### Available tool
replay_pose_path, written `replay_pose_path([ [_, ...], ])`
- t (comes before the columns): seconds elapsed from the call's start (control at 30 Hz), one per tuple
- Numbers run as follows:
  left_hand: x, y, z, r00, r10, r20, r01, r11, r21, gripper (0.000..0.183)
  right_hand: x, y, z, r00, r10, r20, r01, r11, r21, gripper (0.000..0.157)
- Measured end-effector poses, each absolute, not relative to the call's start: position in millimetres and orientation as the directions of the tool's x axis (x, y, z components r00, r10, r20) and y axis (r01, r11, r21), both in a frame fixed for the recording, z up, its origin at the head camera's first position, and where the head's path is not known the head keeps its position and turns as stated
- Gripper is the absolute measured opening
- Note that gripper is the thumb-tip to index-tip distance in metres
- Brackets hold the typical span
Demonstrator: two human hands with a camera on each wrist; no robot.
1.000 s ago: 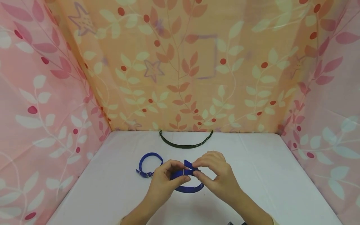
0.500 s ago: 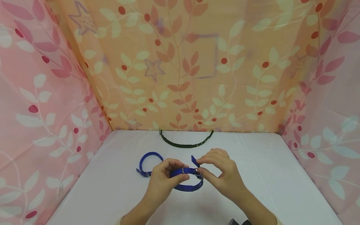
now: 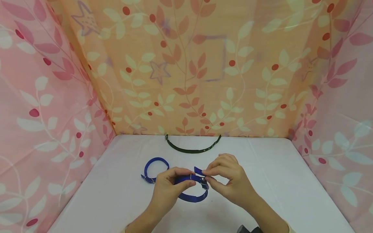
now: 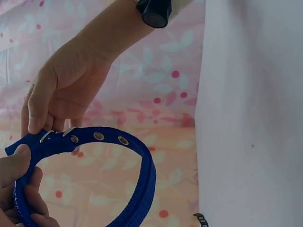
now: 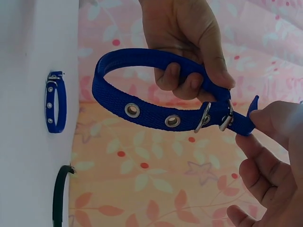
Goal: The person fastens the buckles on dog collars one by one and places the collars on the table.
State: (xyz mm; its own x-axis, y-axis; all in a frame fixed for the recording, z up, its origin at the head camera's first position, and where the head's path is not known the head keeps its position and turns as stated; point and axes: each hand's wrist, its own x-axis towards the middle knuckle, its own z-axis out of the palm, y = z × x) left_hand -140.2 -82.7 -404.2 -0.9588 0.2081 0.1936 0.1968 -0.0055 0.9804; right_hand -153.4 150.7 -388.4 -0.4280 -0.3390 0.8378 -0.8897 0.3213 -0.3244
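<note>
Both hands hold a blue buckle collar [image 3: 193, 198], closed into a loop above the table. My left hand [image 3: 170, 186] grips its band near the buckle [image 5: 226, 122], thumb on the near side. The free tip [image 3: 198, 171] of the strap sticks out past the buckle, and my right hand [image 3: 228, 178] pinches it between thumb and index finger. In the right wrist view, metal eyelets [image 5: 132, 110] and a metal ring [image 5: 203, 118] show along the band. Fingers partly cover the band on the left side.
A second blue collar [image 3: 146, 169] lies buckled in a ring on the white table [image 3: 110, 194], left of my hands. Farther back, a dark green collar [image 3: 190, 151] lies in an open curve by the patterned curtain [image 3: 186, 81]. A black device [image 4: 156, 12] sits on the right wrist.
The right hand lifted the strap tip up and to the right, then brought it slightly back down and left. The held loop tilted a little. Left hand keeps its grip; the table collars stayed put.
</note>
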Motion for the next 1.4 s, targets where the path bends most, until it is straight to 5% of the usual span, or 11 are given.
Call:
replay_pose_path([
  [0.8,-135.4,-82.6,-407.9,-0.942,0.26,0.212,0.234,0.057,0.971,0.024,-148.9,150.1,-387.8,-0.458,-0.492,0.741,-0.869,0.425,-0.255,0.019],
  [1.4,-138.5,-84.0,-400.1,-0.932,0.317,0.177,0.223,0.114,0.968,0.027,-147.8,154.1,-383.7,-0.57,-0.442,0.693,-0.818,0.387,-0.426,0.027],
])
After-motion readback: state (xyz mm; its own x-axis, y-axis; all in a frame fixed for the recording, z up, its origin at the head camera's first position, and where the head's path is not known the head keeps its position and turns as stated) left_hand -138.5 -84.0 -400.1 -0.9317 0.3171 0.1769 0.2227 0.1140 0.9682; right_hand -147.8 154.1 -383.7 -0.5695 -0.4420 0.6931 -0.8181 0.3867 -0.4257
